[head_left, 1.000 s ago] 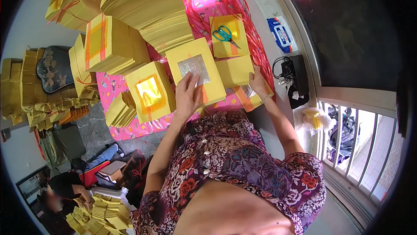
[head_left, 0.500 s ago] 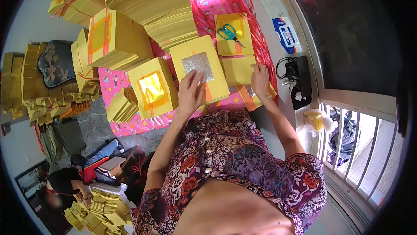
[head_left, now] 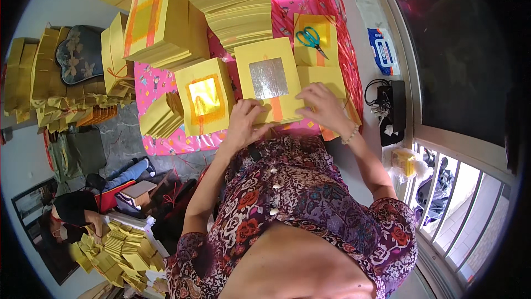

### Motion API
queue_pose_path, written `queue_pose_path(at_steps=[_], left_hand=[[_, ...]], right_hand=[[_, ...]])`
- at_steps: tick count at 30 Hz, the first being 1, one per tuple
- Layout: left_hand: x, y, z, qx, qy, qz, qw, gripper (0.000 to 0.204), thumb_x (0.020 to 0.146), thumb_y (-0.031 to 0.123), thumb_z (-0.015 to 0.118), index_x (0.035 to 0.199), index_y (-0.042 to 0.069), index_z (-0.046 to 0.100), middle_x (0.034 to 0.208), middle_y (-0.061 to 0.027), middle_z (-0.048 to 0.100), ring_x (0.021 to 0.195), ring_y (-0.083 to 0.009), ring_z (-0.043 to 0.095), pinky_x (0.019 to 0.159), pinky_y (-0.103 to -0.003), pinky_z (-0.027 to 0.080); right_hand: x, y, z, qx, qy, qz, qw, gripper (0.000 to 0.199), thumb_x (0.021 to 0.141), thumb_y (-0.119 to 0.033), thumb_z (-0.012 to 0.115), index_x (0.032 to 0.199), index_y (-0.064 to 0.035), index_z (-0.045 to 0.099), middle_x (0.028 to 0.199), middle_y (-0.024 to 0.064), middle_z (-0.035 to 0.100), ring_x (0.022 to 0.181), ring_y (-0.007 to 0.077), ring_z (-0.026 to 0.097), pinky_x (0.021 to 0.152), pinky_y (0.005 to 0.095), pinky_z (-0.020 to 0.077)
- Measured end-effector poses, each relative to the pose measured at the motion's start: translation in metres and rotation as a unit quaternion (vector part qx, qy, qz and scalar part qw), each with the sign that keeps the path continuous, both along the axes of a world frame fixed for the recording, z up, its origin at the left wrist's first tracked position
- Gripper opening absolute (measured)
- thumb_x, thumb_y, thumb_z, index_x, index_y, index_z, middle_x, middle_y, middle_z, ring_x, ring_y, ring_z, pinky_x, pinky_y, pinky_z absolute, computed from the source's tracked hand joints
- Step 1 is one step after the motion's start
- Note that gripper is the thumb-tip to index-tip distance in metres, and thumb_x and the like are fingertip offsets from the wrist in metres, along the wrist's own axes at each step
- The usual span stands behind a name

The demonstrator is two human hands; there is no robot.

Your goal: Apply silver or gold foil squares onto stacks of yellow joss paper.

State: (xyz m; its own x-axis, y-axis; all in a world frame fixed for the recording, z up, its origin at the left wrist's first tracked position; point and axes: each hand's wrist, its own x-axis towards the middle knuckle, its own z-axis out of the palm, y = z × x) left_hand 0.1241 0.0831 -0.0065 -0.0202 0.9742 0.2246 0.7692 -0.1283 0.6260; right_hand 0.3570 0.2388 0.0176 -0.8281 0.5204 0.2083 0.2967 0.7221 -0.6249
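To the left of the left grip (head_left: 243,124), a paper stack with a gold square (head_left: 204,97) is placed on a pink cloth (head_left: 148,86). The left grip is spread, thumb and fingers parted, at the near left corner of a paper stack with a silver square (head_left: 269,76), which is set between the grips. This stack may be judged moderately heavy, firm as a block, but easily slid askew and creased; it is best held low at opposite sides, clear of the silver. The right grip (head_left: 327,111) is spread at the near right edge; firm contact cannot be told. Beyond it, scissors (head_left: 316,44) are laid on yellow paper (head_left: 305,59).
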Motion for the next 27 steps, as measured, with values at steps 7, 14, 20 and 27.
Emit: queue_pose_path(at_steps=[7,14,20,27], left_hand=[[-0.002,0.002,-0.005,0.011,-0.005,-0.007,1.000,0.033,0.074,0.023,0.082,0.102,0.010,0.072,0.104,-0.0087,0.062,0.098,-0.0289,0.055,0.084,-0.040,0.046],[-0.009,0.005,-0.018,0.016,-0.111,0.014,0.994,0.014,0.076,0.017,0.081,0.085,0.007,0.077,0.090,-0.0061,0.065,0.090,-0.0250,0.057,0.080,-0.036,0.046],[-0.009,0.005,-0.025,-0.004,-0.158,0.029,0.987,0.012,0.078,0.017,0.079,0.083,0.006,0.077,0.088,-0.0060,0.065,0.090,-0.0234,0.056,0.081,-0.036,0.046],[-0.007,0.006,-0.026,-0.012,-0.173,0.039,0.984,0.012,0.079,0.017,0.079,0.081,0.006,0.076,0.086,-0.0055,0.065,0.089,-0.0228,0.056,0.081,-0.035,0.046]], right_hand=[[-0.015,-0.007,-0.014,0.047,-0.028,0.091,0.994,0.034,0.073,-0.023,0.081,0.098,-0.0085,0.065,0.097,0.0066,0.058,0.098,0.0268,0.057,0.081,0.0375,0.0491],[-0.018,0.006,-0.009,-0.009,-0.032,0.132,0.991,0.018,0.082,-0.025,0.074,0.084,-0.0084,0.069,0.088,0.0034,0.060,0.088,0.0233,0.058,0.076,0.0364,0.0500],[-0.020,0.010,-0.004,-0.048,-0.061,0.127,0.989,0.016,0.085,-0.025,0.072,0.083,-0.0089,0.072,0.086,0.0042,0.061,0.089,0.0234,0.059,0.077,0.0368,0.0497],[-0.021,0.010,-0.004,-0.068,-0.068,0.120,0.988,0.014,0.086,-0.023,0.070,0.086,-0.0092,0.073,0.086,0.0050,0.061,0.088,0.0239,0.060,0.078,0.0374,0.0496]])
